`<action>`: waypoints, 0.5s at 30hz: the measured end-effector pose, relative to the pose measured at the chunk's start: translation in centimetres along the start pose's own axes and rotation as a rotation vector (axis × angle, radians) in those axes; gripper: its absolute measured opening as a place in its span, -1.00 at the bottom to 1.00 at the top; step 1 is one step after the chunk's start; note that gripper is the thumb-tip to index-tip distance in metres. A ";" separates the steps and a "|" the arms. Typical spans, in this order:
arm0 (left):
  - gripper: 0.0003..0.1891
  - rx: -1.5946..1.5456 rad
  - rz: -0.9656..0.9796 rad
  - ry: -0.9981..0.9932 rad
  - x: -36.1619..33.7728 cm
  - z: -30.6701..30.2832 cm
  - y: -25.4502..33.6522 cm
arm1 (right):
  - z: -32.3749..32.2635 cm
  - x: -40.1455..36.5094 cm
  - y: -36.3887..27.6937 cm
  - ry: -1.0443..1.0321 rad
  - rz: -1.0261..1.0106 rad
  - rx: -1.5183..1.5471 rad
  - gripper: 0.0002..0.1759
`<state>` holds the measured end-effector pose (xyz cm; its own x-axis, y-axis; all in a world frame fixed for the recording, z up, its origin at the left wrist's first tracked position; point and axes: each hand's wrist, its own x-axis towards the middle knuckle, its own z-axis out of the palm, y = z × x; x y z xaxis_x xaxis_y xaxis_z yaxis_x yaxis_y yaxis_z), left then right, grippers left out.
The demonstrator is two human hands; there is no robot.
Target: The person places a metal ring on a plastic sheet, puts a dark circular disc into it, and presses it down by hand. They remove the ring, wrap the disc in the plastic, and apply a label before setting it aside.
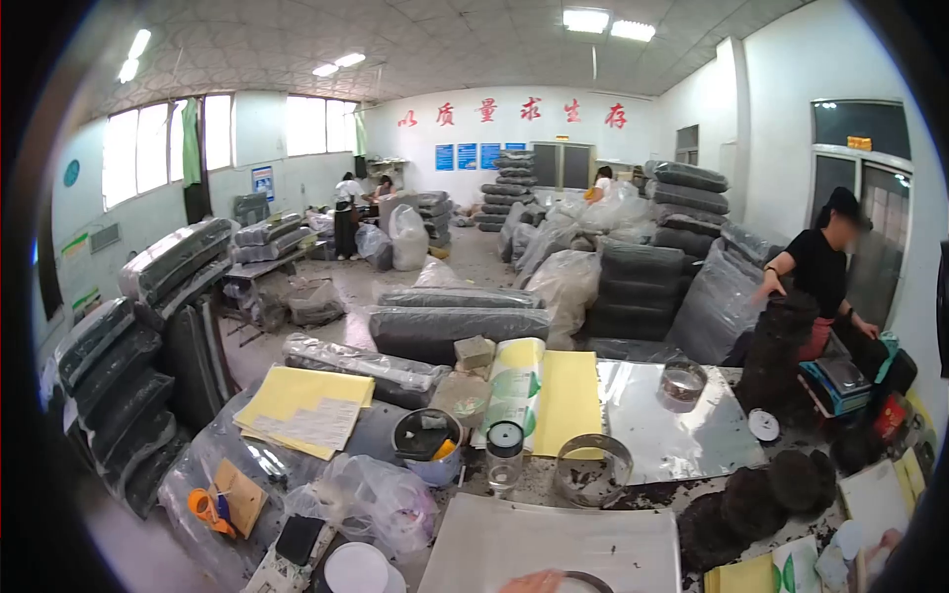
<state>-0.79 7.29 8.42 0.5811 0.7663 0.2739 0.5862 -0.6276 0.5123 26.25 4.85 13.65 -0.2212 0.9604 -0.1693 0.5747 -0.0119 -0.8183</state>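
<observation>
Head view shows only a sliver of the left hand (532, 582) at the bottom edge. Its fingers are cut off by the frame, so it cannot be told whether they are spread, pressed together or pinching. The sliver lies just beside a dark round rim (589, 581), touching it or nearly so, at the near edge of a white sheet (554, 539). A skin-toned patch at the lower right edge is probably the right hand (883, 542); its fingers cannot be read either.

The white sheet lies flat directly in front of the person, probably as a clean working face. Just beyond it, a metal ring (591, 469) and a black-lidded jar (504, 450) stand upright, apparently kept within reach. Dark round cakes (756, 499) sit grouped to the right of the sheet. Farther back, a foil sheet (682, 435) and yellow paper (571, 395) lie flat, side by side. The worktable (539, 482) is strewn with dark crumbs.

At the right end of the table, a co-worker (820, 267) in a black top rests a hand on a tall dark stack (776, 341). Bagged bales (455, 326) are piled on the floor and along the left wall below the windows (148, 143). Other people work at the far end of the room.
</observation>
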 end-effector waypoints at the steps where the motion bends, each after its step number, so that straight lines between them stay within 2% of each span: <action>1: -0.21 0.060 -0.284 0.021 -2.0 1.0 -1.6 | 0.1 2.8 1.2 0.240 -0.184 -0.223 -0.56; 2: -0.27 0.126 -0.576 0.046 -3.5 1.0 -2.9 | 0.1 7.8 6.6 0.298 -0.190 -0.352 -0.62; 3: -0.27 0.151 -0.620 0.052 -4.2 0.5 -3.6 | -0.8 10.7 5.1 0.228 -0.043 -0.353 -0.46; 4: -0.37 -0.051 -0.744 -0.064 -4.7 0.1 -3.9 | -1.4 13.3 2.0 0.221 -0.032 -0.344 -0.27; 5: -0.47 -0.270 -0.853 -0.168 -5.2 -0.2 -3.9 | -0.2 17.1 3.5 0.386 -0.172 -0.508 -0.21; 6: -0.47 -0.264 -0.876 -0.146 -5.7 -1.6 -4.0 | 0.5 20.1 4.6 0.369 -0.197 -0.501 -0.21; 8: -0.66 -0.420 -1.025 -0.013 -7.9 -5.4 -4.9 | 1.2 24.1 6.3 0.466 -0.201 -0.869 -0.27; 9: -0.62 -0.194 -0.982 0.138 -10.7 -6.3 -7.5 | 0.9 24.8 7.5 0.459 -0.223 -0.859 -0.27; 10: -0.57 0.033 -0.932 0.281 -13.6 -6.9 -9.7 | 0.5 25.5 8.6 0.519 -0.226 -0.659 -0.39; 11: -0.68 -0.462 -1.204 0.405 -11.6 -14.4 -4.8 | 0.6 26.1 8.9 0.573 -0.227 -0.460 -0.50; 12: -0.81 -0.456 -1.134 0.684 -13.7 -16.3 -6.0 | -0.3 24.7 7.7 0.582 -0.225 -0.313 -0.52; 13: -0.83 -0.508 -1.132 0.794 -16.0 -18.1 -7.9 | -0.6 23.7 8.1 0.680 -0.318 -0.303 -0.57; 14: -0.85 -0.541 -1.182 0.867 -17.8 -20.1 -9.2 | -1.3 22.8 9.3 0.650 -0.346 -0.225 -0.59; 15: -0.87 -0.590 -1.099 0.939 -20.3 -21.3 -12.3 | -1.8 19.4 7.3 0.658 -0.355 -0.145 -0.60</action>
<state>-31.87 2.36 13.89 -0.6477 0.7449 -0.1601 0.0432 0.2457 0.9684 27.62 23.89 5.41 0.0772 0.8683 0.4900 0.6648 0.3214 -0.6743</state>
